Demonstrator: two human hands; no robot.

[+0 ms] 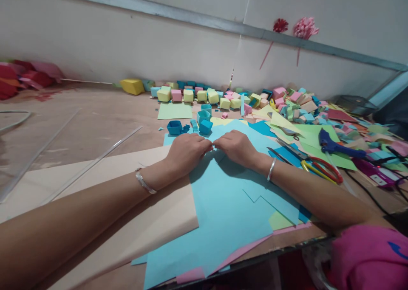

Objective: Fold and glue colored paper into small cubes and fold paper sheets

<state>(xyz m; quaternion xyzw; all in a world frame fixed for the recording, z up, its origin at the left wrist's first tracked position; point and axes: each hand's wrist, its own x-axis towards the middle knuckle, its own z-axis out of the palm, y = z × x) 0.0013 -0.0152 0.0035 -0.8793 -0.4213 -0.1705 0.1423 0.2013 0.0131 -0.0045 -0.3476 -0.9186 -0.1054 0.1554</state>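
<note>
My left hand (pixel 186 152) and my right hand (pixel 236 147) meet knuckle to knuckle over a stack of light blue paper sheets (pixel 223 205). Both have their fingers curled down and pinched on a small piece of light blue paper (pixel 213 145) between them. Each wrist wears a silver bangle. Just beyond the hands stand folded blue paper boxes (pixel 204 122). A pale peach sheet (pixel 134 205) lies under my left forearm.
Scissors with red and yellow handles (pixel 314 164) and a blue glue gun (pixel 338 145) lie to the right. Several pastel paper cubes (pixel 210 95) line the wall, with a heap of coloured scraps at right. Clear plastic strips (pixel 92 162) lie left. Paper flowers (pixel 304 26) hang on the wall.
</note>
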